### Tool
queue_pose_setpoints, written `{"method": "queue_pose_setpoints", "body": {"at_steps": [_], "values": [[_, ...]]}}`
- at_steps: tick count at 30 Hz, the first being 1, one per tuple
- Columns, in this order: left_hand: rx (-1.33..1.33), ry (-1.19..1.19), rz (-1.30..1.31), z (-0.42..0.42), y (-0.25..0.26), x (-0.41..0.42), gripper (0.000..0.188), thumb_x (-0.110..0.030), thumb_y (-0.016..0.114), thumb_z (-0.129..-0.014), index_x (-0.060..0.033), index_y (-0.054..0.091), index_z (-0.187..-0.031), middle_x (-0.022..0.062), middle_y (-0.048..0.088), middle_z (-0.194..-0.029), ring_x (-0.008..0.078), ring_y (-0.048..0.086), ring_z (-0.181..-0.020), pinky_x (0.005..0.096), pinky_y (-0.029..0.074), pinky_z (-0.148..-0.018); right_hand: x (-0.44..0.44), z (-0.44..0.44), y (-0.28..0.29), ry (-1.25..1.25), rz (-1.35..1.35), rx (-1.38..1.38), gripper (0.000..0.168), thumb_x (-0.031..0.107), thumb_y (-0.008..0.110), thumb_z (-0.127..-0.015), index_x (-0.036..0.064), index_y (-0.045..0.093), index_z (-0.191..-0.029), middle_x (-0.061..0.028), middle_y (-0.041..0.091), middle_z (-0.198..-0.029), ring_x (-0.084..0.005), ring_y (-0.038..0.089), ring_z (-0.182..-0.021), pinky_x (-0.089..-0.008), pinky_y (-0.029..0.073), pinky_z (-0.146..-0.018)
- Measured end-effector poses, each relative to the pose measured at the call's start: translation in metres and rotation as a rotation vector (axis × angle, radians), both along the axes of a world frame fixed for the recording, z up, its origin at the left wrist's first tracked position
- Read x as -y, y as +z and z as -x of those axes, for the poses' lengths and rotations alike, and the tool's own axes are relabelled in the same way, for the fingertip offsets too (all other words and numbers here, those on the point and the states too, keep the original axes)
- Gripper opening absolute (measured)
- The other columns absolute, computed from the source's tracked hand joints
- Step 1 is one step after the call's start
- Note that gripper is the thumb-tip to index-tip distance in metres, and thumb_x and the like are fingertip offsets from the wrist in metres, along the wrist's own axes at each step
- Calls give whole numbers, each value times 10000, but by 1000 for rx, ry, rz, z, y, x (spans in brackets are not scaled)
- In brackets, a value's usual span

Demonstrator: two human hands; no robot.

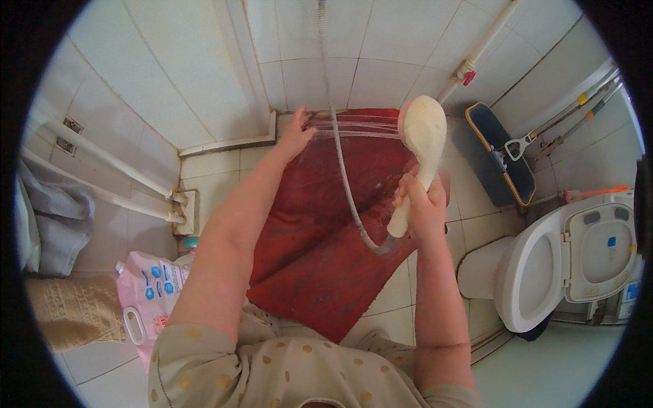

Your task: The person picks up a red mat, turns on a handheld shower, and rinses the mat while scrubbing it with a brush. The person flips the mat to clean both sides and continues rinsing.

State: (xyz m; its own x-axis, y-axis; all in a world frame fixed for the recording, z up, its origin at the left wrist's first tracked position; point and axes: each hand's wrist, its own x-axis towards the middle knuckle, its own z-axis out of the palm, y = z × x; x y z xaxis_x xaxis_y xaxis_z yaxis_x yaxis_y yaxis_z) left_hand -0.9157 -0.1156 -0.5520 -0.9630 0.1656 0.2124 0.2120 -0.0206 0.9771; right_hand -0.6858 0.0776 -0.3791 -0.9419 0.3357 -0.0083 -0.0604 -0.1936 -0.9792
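Observation:
In my right hand [421, 204] is the handle of a cream-coloured shower head [427, 127]. Its face points left, and thin jets of water run from it towards my left hand [297, 133]. That hand is held out with fingers spread in the spray, holding nothing, near the far left corner of a wet red mat [326, 214]. The mat lies slanted and creased on the tiled floor. A ribbed shower hose [343, 163] hangs from above, loops across the view over the mat and curves up towards the handle's lower end.
A white toilet [530, 285] with its lid raised stands at the right. Behind it a flat mop head [500, 153] leans by the wall. At the left are a pink refill pouch [148, 290], a tan towel [76, 311], grey cloth [56, 214] and white pipes [117, 160].

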Motion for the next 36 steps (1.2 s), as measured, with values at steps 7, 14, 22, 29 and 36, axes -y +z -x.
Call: {"method": "queue_pose_setpoints", "body": {"at_steps": [7,14,22,29,36], "values": [[125,97,349,22,5,29,338,-218,543,-869,-3,559,-1129,139,612,-1055,241,572,-969,332,434,-834,23,31,-9,34,-37,-54,81,73,545,-848,53,472,-877,-15,509,-644,-85,494,-533,-236,391,-495],[60,163,380,45,-21,57,365,-230,577,-860,44,549,-1101,135,613,-1034,235,567,-942,327,430,-846,40,40,-18,66,71,-3,83,77,547,-847,60,470,-874,-17,510,-642,-90,490,-514,-244,394,-473],[-9,140,843,24,23,45,475,-191,537,-856,23,421,-1264,255,502,-1193,372,462,-1139,426,378,-950,43,38,-26,31,-27,57,83,89,520,-863,59,454,-903,-30,492,-658,-113,484,-509,-256,408,-457],[-305,196,966,-4,46,43,706,-176,607,-779,-80,268,-1390,219,235,-1428,409,276,-1285,448,274,-1051,59,49,-42,86,116,42,96,71,535,-847,49,458,-900,-35,502,-663,-106,487,-509,-260,413,-469],[-218,146,795,26,14,59,571,-266,582,-824,-55,393,-1320,203,335,-1388,380,324,-1275,470,284,-1034,69,59,-39,126,115,51,79,49,524,-841,59,461,-888,-39,497,-674,-124,496,-515,-264,431,-481]]}}
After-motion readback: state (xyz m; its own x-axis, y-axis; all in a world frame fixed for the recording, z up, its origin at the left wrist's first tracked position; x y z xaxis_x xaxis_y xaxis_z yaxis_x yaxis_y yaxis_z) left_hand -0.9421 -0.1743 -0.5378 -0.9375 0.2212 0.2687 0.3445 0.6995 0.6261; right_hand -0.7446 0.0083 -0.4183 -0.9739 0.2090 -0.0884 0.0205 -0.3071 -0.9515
